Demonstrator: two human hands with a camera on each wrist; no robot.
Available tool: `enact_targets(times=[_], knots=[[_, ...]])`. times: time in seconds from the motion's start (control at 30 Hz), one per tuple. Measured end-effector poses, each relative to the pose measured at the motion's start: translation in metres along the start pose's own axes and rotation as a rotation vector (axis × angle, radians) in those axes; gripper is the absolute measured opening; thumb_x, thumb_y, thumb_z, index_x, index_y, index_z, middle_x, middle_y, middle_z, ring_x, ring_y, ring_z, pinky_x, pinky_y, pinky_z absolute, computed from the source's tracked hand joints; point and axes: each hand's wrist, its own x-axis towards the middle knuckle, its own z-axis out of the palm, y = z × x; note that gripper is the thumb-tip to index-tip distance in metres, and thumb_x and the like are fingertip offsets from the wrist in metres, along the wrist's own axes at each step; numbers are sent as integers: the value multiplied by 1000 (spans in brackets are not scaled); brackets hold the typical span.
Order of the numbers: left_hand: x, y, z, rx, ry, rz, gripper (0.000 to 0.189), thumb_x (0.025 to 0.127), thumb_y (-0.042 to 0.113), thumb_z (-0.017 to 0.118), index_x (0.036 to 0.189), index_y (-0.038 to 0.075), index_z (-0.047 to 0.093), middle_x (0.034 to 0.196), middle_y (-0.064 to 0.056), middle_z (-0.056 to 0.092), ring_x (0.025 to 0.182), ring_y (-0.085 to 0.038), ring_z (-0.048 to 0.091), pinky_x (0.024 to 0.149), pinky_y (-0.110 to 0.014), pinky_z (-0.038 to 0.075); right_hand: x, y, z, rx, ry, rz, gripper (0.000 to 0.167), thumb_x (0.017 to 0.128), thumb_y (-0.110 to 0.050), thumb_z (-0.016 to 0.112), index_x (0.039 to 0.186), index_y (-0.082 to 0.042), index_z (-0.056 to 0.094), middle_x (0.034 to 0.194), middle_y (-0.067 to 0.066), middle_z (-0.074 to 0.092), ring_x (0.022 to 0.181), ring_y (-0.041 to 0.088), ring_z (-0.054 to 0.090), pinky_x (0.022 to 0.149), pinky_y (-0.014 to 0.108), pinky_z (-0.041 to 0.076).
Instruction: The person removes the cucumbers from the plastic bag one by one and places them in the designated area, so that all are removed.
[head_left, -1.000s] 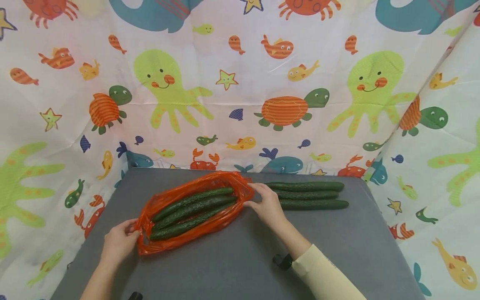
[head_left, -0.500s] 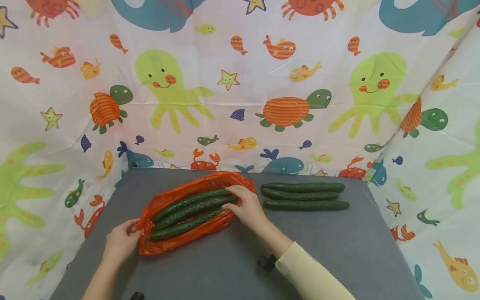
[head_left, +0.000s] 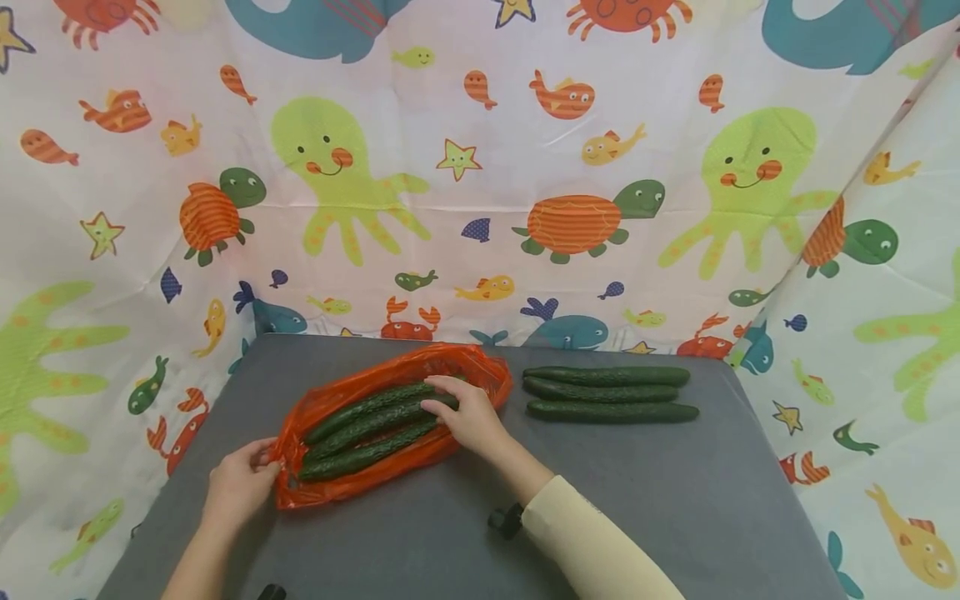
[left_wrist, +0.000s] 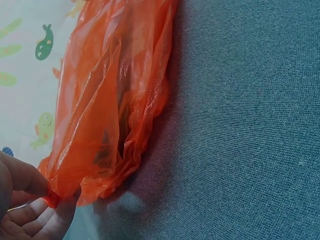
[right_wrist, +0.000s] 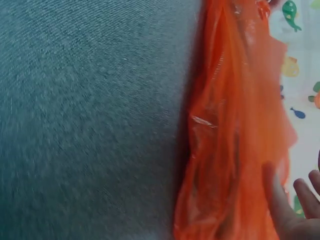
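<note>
An orange plastic bag (head_left: 407,363) lies slantwise on the table, its opening spread along the top. Three dark green cucumbers (head_left: 366,427) rest side by side in it. At the bag's near left end my left hand (head_left: 238,487) pinches the plastic; the left wrist view shows thumb and fingers gripping a bunched corner of the bag (left_wrist: 102,130). My right hand (head_left: 472,421) is over the right ends of the bagged cucumbers, hiding them. In the right wrist view, thumb and fingers (right_wrist: 281,202) are spread apart beside the bag wall, with nothing between them.
Three more cucumbers (head_left: 609,393) lie in a row on the grey table (head_left: 645,483), right of the bag. A white curtain (head_left: 450,83) printed with sea animals stands behind the table and along both sides. A black wrist device (head_left: 506,521) sits below the right wrist.
My right hand has let go of the bag's right end and moved left over the cucumbers inside. My left hand keeps its pinch on the bag, nearly still.
</note>
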Motion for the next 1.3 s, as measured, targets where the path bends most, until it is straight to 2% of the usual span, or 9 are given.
enact_targets(times=[0.07, 0.13, 0.3, 0.47, 0.63, 0.77, 0.87, 1.03, 1.3], knots=[[0, 0, 0, -2, 2, 2, 45, 96, 19, 61, 136, -2, 58, 116, -25, 68, 101, -37, 67, 68, -38, 55, 2, 4, 4, 63, 3, 31, 44, 96, -30, 68, 139, -25, 62, 138, 12, 62, 82, 30, 76, 69, 30, 60], [0, 0, 0, -1, 4, 9, 45, 96, 19, 62, 136, -2, 59, 115, -24, 69, 101, -36, 68, 69, -38, 55, 4, 7, 8, 87, 14, 47, 42, 95, -29, 69, 137, -24, 64, 137, 16, 62, 81, 30, 76, 66, 27, 59], [0, 1, -1, 11, 8, 22, 45, 96, 19, 62, 135, -2, 59, 113, -23, 70, 99, -35, 69, 68, -36, 54, 5, 15, 16, 42, -7, 67, 41, 96, -29, 69, 136, -20, 65, 133, 14, 65, 78, 27, 76, 64, 25, 57], [1, 2, -3, 8, -7, 17, 45, 96, 18, 61, 136, -2, 58, 113, -23, 69, 99, -35, 68, 64, -31, 53, 2, 24, 22, -72, -20, 67, 40, 94, -26, 72, 132, -17, 68, 129, 1, 68, 98, 19, 72, 75, 28, 57], [2, 0, -3, 10, -5, 14, 44, 96, 18, 61, 135, -2, 59, 112, -22, 70, 98, -33, 69, 64, -32, 52, 2, 31, 29, -171, 6, 2, 37, 89, -21, 78, 125, -16, 73, 126, -1, 70, 108, 17, 68, 92, 38, 55], [2, -2, -2, 13, -1, 10, 44, 96, 17, 62, 135, -2, 59, 111, -22, 70, 96, -32, 70, 70, -40, 52, 4, 31, 38, -229, -7, -38, 35, 86, -23, 80, 120, -15, 75, 122, -1, 70, 110, 18, 67, 94, 35, 55], [3, -3, -1, 16, -6, 6, 44, 96, 18, 62, 135, -2, 59, 111, -21, 71, 96, -31, 70, 74, -45, 51, 4, 29, 43, -255, -30, -33, 33, 85, -26, 82, 116, -15, 77, 112, -1, 69, 104, 18, 66, 90, 34, 55], [3, -2, 1, 7, -2, 4, 44, 96, 18, 62, 135, -2, 59, 110, -21, 71, 94, -31, 70, 65, -34, 52, 3, 26, 50, -326, -35, -4, 32, 82, -33, 83, 109, -17, 79, 103, -4, 66, 98, 17, 64, 86, 35, 54], [0, -2, 0, -1, 0, 27, 45, 96, 19, 62, 135, -3, 59, 112, -24, 70, 95, -33, 71, 62, -30, 53, 4, 17, 59, -465, -22, -12, 26, 85, -40, 79, 105, -22, 80, 109, -6, 73, 107, 19, 64, 93, 39, 53]])
